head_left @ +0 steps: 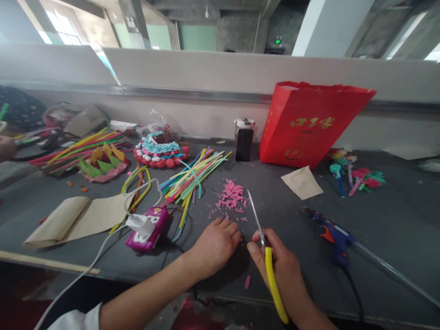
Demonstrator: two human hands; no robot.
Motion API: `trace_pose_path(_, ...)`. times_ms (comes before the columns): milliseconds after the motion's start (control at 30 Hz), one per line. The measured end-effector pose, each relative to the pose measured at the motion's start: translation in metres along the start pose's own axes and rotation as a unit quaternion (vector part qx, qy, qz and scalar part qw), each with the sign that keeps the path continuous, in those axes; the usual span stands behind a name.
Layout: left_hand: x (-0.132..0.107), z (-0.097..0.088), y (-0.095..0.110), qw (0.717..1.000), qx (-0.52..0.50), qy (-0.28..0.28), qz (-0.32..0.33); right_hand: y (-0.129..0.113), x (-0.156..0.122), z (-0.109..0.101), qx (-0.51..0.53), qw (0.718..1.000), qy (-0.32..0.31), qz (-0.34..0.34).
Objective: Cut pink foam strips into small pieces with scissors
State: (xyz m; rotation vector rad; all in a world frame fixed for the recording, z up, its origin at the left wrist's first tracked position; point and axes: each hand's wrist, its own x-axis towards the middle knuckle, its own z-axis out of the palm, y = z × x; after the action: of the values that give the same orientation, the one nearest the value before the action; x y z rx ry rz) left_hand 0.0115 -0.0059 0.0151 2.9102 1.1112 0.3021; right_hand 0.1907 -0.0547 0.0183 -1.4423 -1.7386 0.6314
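Observation:
My right hand [283,268] is wrapped round scissors [271,279] with yellow handles. Their metal blades point up and away over the dark tabletop, beside a heap of short cut pink pieces [232,196]. Just below that heap, my left hand [218,245] rests palm down with its fingers curled under. What lies beneath those fingers, if anything, is hidden. One loose pink piece [248,282] sits near the front edge, between my two hands.
Colourful strips [195,172], a purple power strip [147,229] with a white plug, and brown paper [82,215] lie left. Behind stand a phone [244,144] and red bag [309,128]. A glue gun [333,238] lies right. Another person's hand [7,147] shows far left.

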Motion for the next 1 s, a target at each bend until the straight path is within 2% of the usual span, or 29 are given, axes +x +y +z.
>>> trace_pose_path(67,0.0,0.0,0.001,0.998,-0.052,0.023,-0.039,0.001,0.0,0.001,0.0,1.0,0.0,0.003)
trace_pose_path(167,0.0,-0.01,0.005,0.983,-0.145,0.057,-0.1,0.0,0.001,-0.001,-0.002,1.0,0.006,0.002)
trace_pose_path(267,-0.001,-0.025,0.013,0.914,-0.358,0.077,-0.174,-0.001,0.001,-0.002,0.025,1.0,0.009,-0.002)
trace_pose_path(367,-0.001,-0.033,0.023,0.872,-0.444,0.063,-0.198,-0.003,0.0,-0.001,0.045,0.999,0.01,0.0)
trace_pose_path(500,-0.001,-0.026,0.031,0.841,-0.488,0.052,-0.23,-0.007,-0.004,0.001,0.048,0.999,0.015,0.01)
trace_pose_path(633,-0.001,-0.021,0.027,0.812,-0.532,0.038,-0.237,-0.01,-0.004,0.0,0.066,0.997,0.012,0.029)
trace_pose_path(767,-0.001,-0.028,0.019,0.805,-0.543,0.046,-0.235,-0.008,-0.002,-0.003,0.087,0.994,0.007,0.062)
trace_pose_path(867,-0.001,-0.033,0.019,0.795,-0.555,0.07,-0.233,-0.008,-0.001,-0.002,0.074,0.995,0.028,0.056)
trace_pose_path(1000,-0.001,-0.03,0.025,0.787,-0.574,0.071,-0.217,-0.01,-0.003,0.001,0.054,0.997,0.048,0.036)
